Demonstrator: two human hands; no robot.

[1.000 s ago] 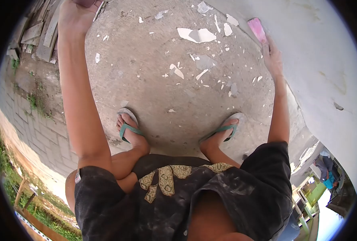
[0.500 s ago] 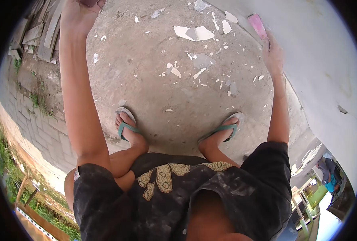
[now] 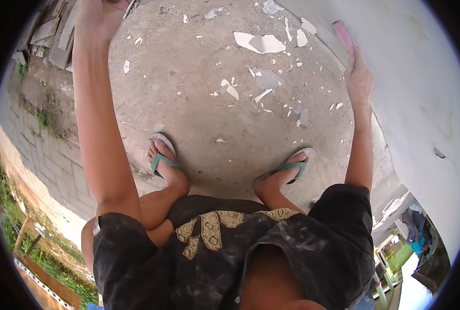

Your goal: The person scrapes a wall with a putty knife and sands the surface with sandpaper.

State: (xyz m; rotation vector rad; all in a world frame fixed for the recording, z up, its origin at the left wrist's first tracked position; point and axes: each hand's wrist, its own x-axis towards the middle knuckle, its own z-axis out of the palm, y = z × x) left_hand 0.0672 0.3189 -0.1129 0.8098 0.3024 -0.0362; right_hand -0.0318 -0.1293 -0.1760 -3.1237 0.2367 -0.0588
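Observation:
My right hand (image 3: pixel 359 82) is closed round a pink flat strip-shaped tool (image 3: pixel 343 36), whose end points up along the white wall surface (image 3: pixel 405 72). The tool lies against or just in front of that surface; I cannot tell which. At the upper left, my left hand (image 3: pixel 98 23) is partly cut off by the frame's top edge. Its fingers curl round something with a thin pale edge (image 3: pixel 130 9), mostly out of view.
White flakes and a larger broken white piece (image 3: pixel 261 43) are scattered over the concrete floor (image 3: pixel 188 98). Wooden boards (image 3: pixel 62 46) are stacked at the upper left. My sandalled feet (image 3: pixel 165 160) stand apart below. A person in blue (image 3: pixel 418 237) is in the lower right background.
The view has shifted slightly, with the floor flakes now further right. My right hand and the pink tool have come a little nearer along the wall. At my left hand, a pale edge now shows.

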